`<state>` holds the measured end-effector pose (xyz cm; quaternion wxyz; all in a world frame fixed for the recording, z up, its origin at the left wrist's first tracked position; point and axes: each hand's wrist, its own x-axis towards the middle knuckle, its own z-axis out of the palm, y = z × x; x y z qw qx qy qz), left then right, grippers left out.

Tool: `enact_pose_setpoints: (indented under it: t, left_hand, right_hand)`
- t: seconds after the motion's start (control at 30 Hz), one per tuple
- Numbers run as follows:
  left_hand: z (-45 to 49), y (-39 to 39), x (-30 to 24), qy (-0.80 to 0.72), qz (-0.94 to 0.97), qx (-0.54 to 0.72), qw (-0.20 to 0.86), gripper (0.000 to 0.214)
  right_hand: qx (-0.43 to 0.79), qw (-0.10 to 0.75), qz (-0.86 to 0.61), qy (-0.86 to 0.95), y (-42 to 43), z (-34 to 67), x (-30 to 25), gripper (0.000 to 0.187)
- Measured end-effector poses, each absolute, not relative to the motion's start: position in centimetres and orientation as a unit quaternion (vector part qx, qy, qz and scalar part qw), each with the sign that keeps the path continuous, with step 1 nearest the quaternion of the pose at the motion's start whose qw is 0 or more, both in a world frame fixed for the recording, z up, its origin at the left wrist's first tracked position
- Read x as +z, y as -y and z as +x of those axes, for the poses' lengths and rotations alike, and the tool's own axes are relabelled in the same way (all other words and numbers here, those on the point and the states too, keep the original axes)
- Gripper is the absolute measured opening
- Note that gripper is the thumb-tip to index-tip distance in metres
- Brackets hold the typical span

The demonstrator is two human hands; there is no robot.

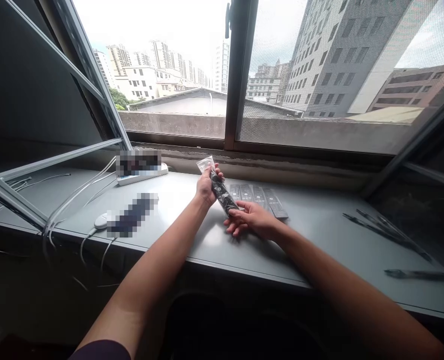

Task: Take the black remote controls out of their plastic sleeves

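Clear, glossy plastic wraps the dark, slim bundle in the held pouch (225, 194), which is slanted in the air just left of the row of flat packs (259, 195). Left-hand fingers curl round the pouch's upper part, the thumb along its face and fingertips showing at the far edge; that left hand (205, 188) is beside the row, on its left. The right hand (252, 220), on the near side of the row, pinches the pouch's lower end between thumb and forefinger, its other fingers spread loose.

To handle it well, I would keep the left grip firm but light, so the thin film does not crease or slip, and let the right fingertips work only at the end, holding the pouch level enough that the contents stay put.

The flat packs look smooth and rectangular, dark inside shiny film, with small pale marks too fine to read. Well right of them are thin, dark rods (389, 235), tapered and blurred; far left is a white, blocky power strip (142, 177) with pale, rubbery cables (81, 187). Beneath the row, the grey tabletop (315, 215) is smooth and faintly reflective.
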<state>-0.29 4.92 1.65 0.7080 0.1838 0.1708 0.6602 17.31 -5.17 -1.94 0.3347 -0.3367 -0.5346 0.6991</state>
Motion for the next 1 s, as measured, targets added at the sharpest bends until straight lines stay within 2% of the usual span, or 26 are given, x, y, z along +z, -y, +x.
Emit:
enact_pose_setpoints:
  t: [0.33,0.7,1.0]
  left_hand:
    - [0.7,-4.4,1.4,-0.227,0.238,0.68,0.655,0.024]
    - [1.3,-4.2,0.7,-0.241,0.28,0.656,0.658,0.03]
    - [2.0,-3.7,0.5,-0.252,0.307,0.631,0.666,0.029]
  right_hand:
    - [0.683,0.368,-0.336,0.534,5.1,17.1,-2.1,0.034]
    - [0.655,0.408,-0.355,0.528,4.4,16.9,-2.3,0.026]
    - [0.649,0.401,-0.388,0.518,4.4,16.9,-1.8,0.019]
